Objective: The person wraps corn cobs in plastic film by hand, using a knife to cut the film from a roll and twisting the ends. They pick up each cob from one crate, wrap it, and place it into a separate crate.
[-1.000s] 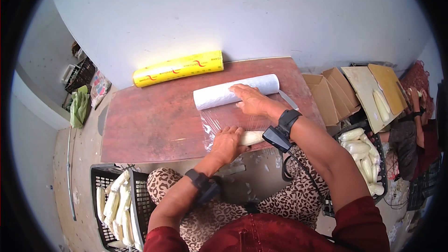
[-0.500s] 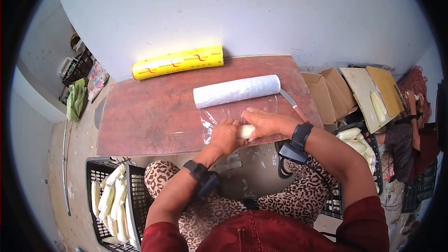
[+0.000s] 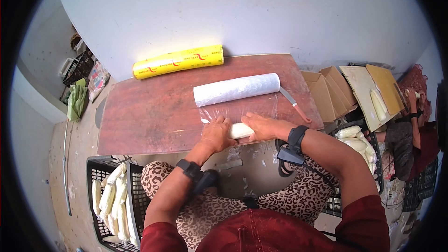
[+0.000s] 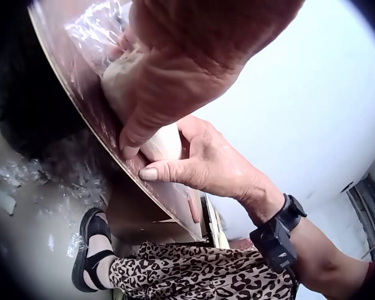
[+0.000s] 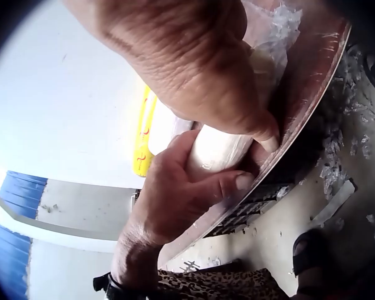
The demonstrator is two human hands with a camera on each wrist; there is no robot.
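Both hands hold a pale elongated vegetable [image 3: 241,131], shaped like an ear of corn, at the front edge of the table. My left hand [image 3: 217,133] grips its left part, and my right hand [image 3: 266,127] has its right end between thumb and fingers. In the right wrist view, glossy film wraps the vegetable [image 5: 219,150]; much of it is hidden beneath the hands. Clear cling film [image 3: 219,113] stretches from a white film roll [image 3: 238,89] down to the hands. Right of the roll lies a knife [image 3: 302,113] with a reddish handle.
A yellow printed roll [image 3: 178,62] lies against the wall on the table [image 3: 140,116]. Black crates [image 3: 135,182] of pale wrapped vegetables [image 3: 114,196] flank the seat. Cardboard boxes [image 3: 326,93] stand at right, near another person's arm [image 3: 414,112]. Film scraps litter the floor.
My right hand has come off the white roll, down to the vegetable's right end, uncovering the knife. Over the last half second both hands have shifted slightly left with the vegetable.
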